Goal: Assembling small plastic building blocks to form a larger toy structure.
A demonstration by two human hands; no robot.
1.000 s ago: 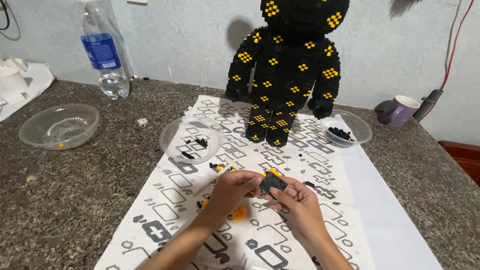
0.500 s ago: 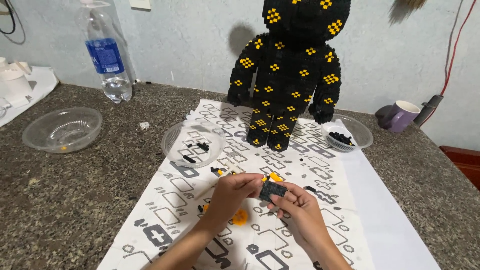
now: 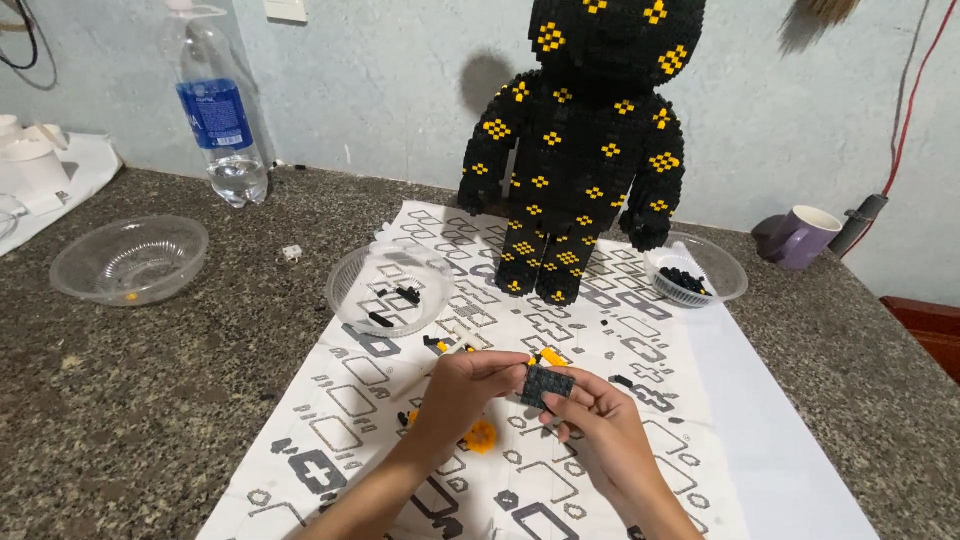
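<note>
Both hands are sitting slightly lower and nearer than 1 second ago, while the black block bear point(image 3: 590, 140) is standing far behind. On the printed sheet point(image 3: 400, 400), the left hand point(image 3: 465, 395) and right hand point(image 3: 600, 430) are both pinching 1 small grey plate point(image 3: 547, 384), fingers closed on its edges. Uneven pressing could be popping it loose, scattering yellow bricks point(image 3: 481, 436) nearby.
</note>
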